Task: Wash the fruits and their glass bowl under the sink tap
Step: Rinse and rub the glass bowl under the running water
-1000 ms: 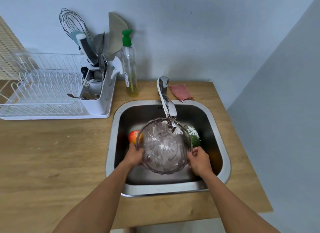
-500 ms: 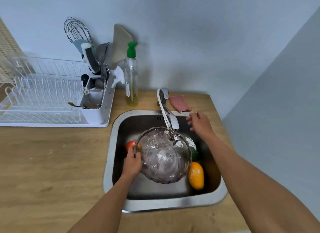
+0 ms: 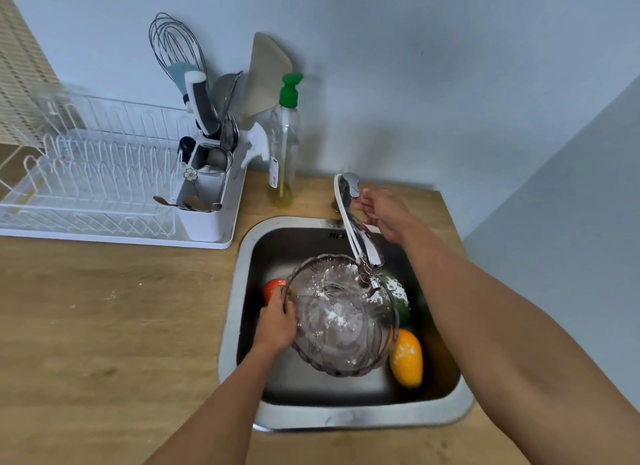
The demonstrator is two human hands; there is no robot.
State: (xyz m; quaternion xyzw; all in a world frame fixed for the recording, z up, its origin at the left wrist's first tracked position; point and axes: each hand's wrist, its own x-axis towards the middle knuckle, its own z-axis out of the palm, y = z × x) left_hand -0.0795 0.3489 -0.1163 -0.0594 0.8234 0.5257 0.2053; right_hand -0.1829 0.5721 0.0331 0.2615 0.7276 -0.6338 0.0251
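Observation:
A clear glass bowl [image 3: 341, 317] dusted with white powder is tilted under the spout of the chrome tap [image 3: 360, 238], inside the steel sink [image 3: 346, 416]. My left hand [image 3: 275, 324] grips the bowl's left rim. My right hand [image 3: 384, 212] is by the tap's handle at the back, fingers spread and touching it. Three fruits lie in the sink: a red one [image 3: 272, 288] behind my left hand, a green one [image 3: 400, 300] with white powder behind the bowl, and an orange-yellow one [image 3: 407, 359] at the right.
A white dish rack [image 3: 86, 187] with a utensil holder [image 3: 207, 187] stands on the wooden counter [image 3: 104, 326] to the left. A soap bottle with a green pump [image 3: 285, 142] stands behind the sink. Walls close the back and right.
My right hand has let go of the bowl's right rim and risen to the tap handle. The left hand alone holds the bowl, and the orange-yellow fruit has come into sight.

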